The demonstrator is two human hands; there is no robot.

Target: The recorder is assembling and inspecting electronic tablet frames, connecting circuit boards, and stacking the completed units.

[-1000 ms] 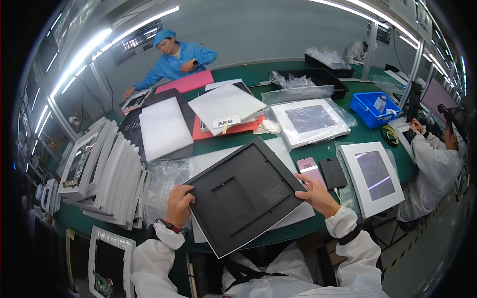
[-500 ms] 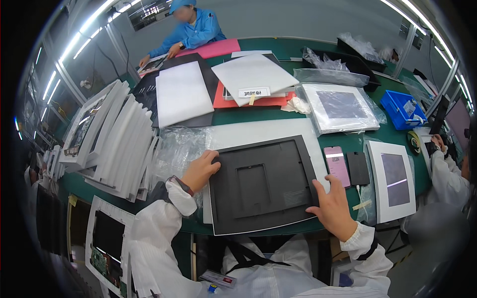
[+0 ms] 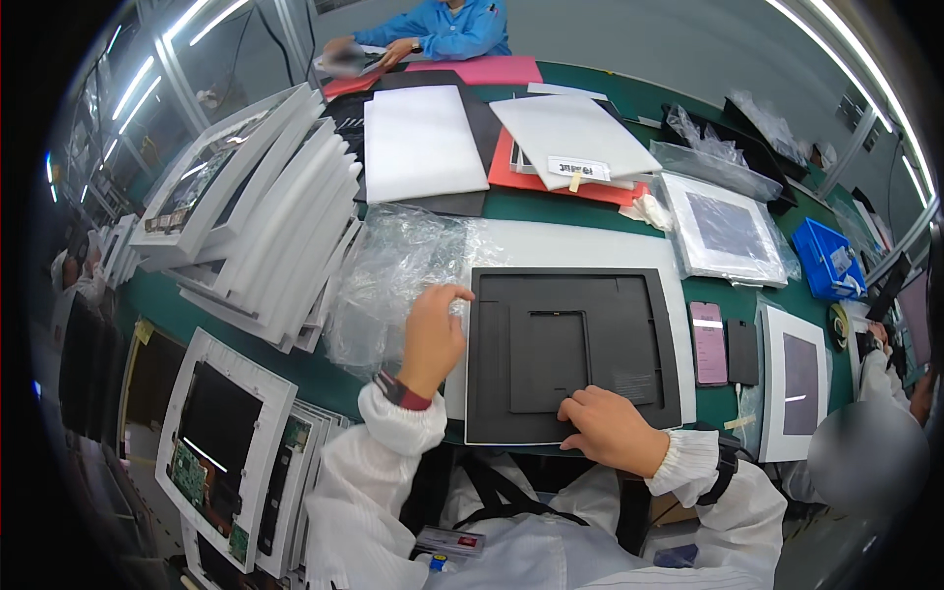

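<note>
A flat black rectangular device back [image 3: 624,339] with a thin white rim lies before me, a recessed rectangle in its middle. Beneath it is a white foam sheet [image 3: 580,246] on the green table. My left hand [image 3: 433,339] is at the panel's left edge, fingers stretched toward its upper left corner. On the near part of the panel rests my right hand [image 3: 612,425], fingers bent but apart, with the thumb by the front edge. Neither hand visibly closes around anything.
Crumpled clear plastic [image 3: 393,285] and stacked white frames [image 3: 285,216] stand left. Open frames with circuit boards [image 3: 211,452] lean lower left. Right are a pink phone [image 3: 708,344], a black box [image 3: 743,352], a white-framed screen [image 3: 792,383] and a blue bin [image 3: 826,258]. A co-worker [image 3: 462,29] sits opposite.
My right hand has moved from the panel's right edge to its near edge. The panel has turned squarer to me. The view has shifted, and my left hand's fingers have straightened.
</note>
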